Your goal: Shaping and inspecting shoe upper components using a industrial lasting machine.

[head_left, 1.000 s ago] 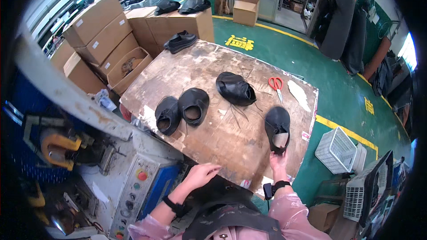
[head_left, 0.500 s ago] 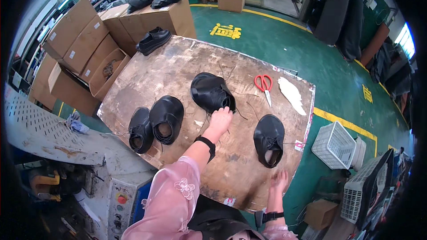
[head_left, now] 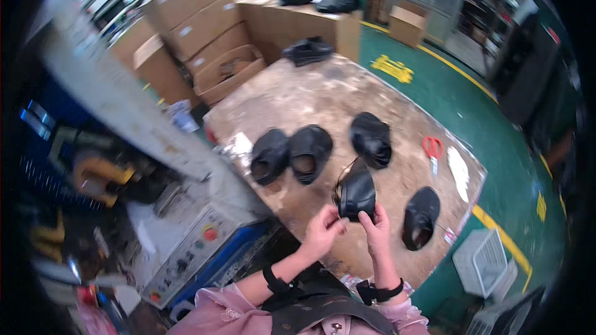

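Observation:
Close in front of me, a black leather shoe [head_left: 358,193] is held over the near part of the worn table [head_left: 347,251]. My right hand [head_left: 377,231] grips its near edge, thumb on the visible side. At the shoe's left edge, the curled fingers of my left hand [head_left: 324,232] pinch it; motion blur softens the exact contact. Just beyond stands another black shoe [head_left: 370,139]. To the left sit two more, a black shoe [head_left: 270,156] and its neighbour, a black shoe [head_left: 310,154]. On the right is a laced black shoe [head_left: 422,218].
Red-handled scissors [head_left: 433,154] and a white scrap [head_left: 458,172] lie toward the table's right edge. A dark shoe [head_left: 308,51] sits at the far corner, near cardboard boxes [head_left: 208,28]. A machine control panel [head_left: 192,251] borders the left; a white crate [head_left: 481,263] stands right.
My left hand has drawn a shoe from the middle of the table toward me. My right hand has come up and in to meet it. The view has swung left.

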A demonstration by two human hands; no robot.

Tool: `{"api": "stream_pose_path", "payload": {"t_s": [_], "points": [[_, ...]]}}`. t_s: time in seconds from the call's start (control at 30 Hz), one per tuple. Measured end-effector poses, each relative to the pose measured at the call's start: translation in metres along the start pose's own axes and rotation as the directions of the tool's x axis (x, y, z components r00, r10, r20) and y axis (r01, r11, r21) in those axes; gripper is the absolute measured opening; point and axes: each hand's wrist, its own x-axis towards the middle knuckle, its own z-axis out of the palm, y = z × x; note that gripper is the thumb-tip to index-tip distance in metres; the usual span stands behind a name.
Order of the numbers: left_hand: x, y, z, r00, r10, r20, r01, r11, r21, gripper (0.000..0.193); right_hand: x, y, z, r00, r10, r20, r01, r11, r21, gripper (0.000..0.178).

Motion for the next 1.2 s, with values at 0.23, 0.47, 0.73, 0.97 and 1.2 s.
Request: {"api": "stream_pose_path", "payload": {"t_s": [0.23,0.47,0.73,0.97,1.2], "points": [[-0.136,0.080,-0.153,0.883,0.464,-0.075,-0.282,0.650,0.706,0.030,-0.062,-0.014,0.098,0.561,0.606,0.564,-0.243,0.772,-0.587,0.022],[-0.279,0.106,-0.268,0.916,-0.194,0.351,-0.127,0.689,0.713,0.039,-0.161,0.004,0.274,-0.046,0.378,0.925,0.577,0.765,-0.285,0.040],[-0.446,0.137,-0.371,0.993,0.103,-0.065,-0.054,0.854,0.518,0.027,-0.222,0.056,0.418,-0.270,0.579,0.770,0.297,0.810,-0.505,0.021],[-0.518,0.242,-0.438,0.622,0.401,-0.673,-0.144,0.903,0.405,0.012,-0.282,0.032,0.573,0.018,0.306,0.952,0.058,0.950,-0.306,0.016],[-0.448,0.289,-0.530,0.334,0.496,-0.801,-0.282,0.864,0.418,0.016,-0.275,0.048,0.687,0.392,0.159,0.906,-0.193,0.977,-0.088,0.015]]}}
